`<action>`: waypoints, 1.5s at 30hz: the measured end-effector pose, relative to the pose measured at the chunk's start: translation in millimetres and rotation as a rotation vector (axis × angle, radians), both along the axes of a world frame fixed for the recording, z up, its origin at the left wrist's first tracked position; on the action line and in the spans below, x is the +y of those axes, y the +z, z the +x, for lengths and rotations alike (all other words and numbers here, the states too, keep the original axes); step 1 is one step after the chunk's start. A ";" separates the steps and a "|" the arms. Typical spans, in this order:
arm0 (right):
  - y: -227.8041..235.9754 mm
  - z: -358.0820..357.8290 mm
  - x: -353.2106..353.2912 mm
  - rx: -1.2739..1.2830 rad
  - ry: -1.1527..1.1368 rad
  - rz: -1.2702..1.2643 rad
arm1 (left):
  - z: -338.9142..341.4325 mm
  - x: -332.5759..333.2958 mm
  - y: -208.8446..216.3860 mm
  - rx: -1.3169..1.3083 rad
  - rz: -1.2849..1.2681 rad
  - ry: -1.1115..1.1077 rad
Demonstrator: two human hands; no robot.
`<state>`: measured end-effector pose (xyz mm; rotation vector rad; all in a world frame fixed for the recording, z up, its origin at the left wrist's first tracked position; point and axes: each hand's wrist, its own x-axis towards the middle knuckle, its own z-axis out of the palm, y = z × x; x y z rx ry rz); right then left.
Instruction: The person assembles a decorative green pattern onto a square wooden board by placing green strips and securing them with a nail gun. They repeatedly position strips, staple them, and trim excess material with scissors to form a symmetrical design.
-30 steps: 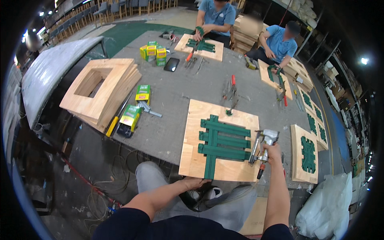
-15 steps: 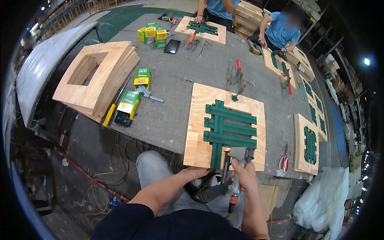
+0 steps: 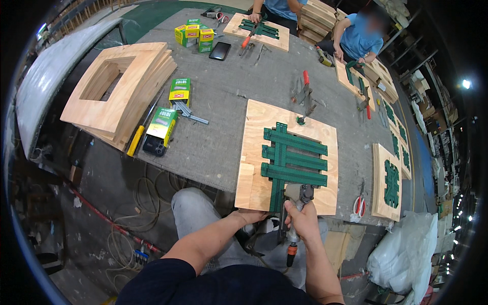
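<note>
1. Landmark: wooden panel [image 3: 254, 188], flat on the table [image 3: 218, 142] at its near edge. Green straps [image 3: 302, 161] lie on the panel: three crosswise, one lengthwise running to its near edge.
2. Right hand [image 3: 305, 219]: wrapped round the staple gun [image 3: 296, 192], over the panel's near edge, just right of the lengthwise strap. Can't tell if the nose touches anything.
3. Left hand [image 3: 250, 216]: at the panel's near edge, left of the gun. Fingers partly hidden below the edge; can't tell if they pinch strap, wood or nothing.
4. Main risk: left fingers close to the gun's muzzle side. A stray shot or slip at the edge could catch them.
5. Strap could go slack or skew if the left hand isn't actually tensioning it.
6. Gun off square near the rim: staple could miss strap or split wood.
7. Hose coupling [image 3: 292, 250] hangs nearer the body than the panel; a snag could tug the aim.
8. Scissors [image 3: 360, 206] right of panel, well apart from the gun.
</note>
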<state>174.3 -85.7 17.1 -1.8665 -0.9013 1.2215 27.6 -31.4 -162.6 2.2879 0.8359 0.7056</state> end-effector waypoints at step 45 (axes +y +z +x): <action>-13.4 31.0 -54.3 0.089 -0.198 0.112 | -8.6 -24.1 154.4 -0.329 -1.140 0.186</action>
